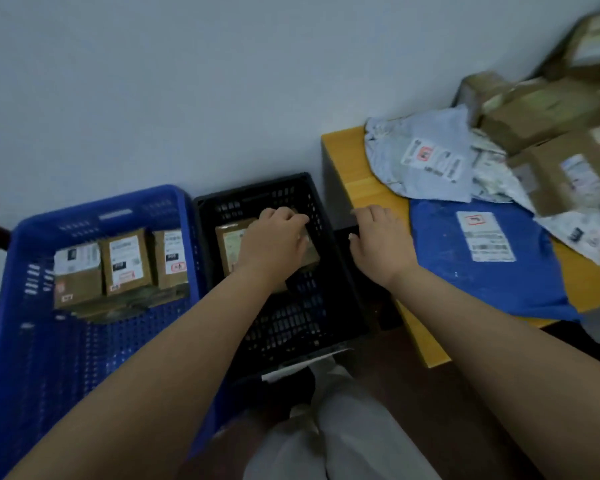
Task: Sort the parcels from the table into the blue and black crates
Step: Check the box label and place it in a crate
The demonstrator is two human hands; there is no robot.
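We see the left hand (274, 237) inside the black crate (340, 271), fingers curled over a brown parcel (231, 244) there, while the right hand (378, 240), fingers loosely bent and holding nothing, hovers just right of that crate.

This looks like a small parcel-sorting corner, perhaps the back room of a courier point, though the dim, blurred view leaves that open. A wooden table (347, 168) against a plain pale wall (187, 81) carries labelled goods: grey mailer bags (420, 157) and a blue mailer bag (482, 271) on its near part, cardboard boxes (541, 116) piled toward its far end. Left of the table, on the floor, stand a black crate (340, 271) and, beyond it, a blue crate (21, 341) holding labelled boxed parcels (122, 265).
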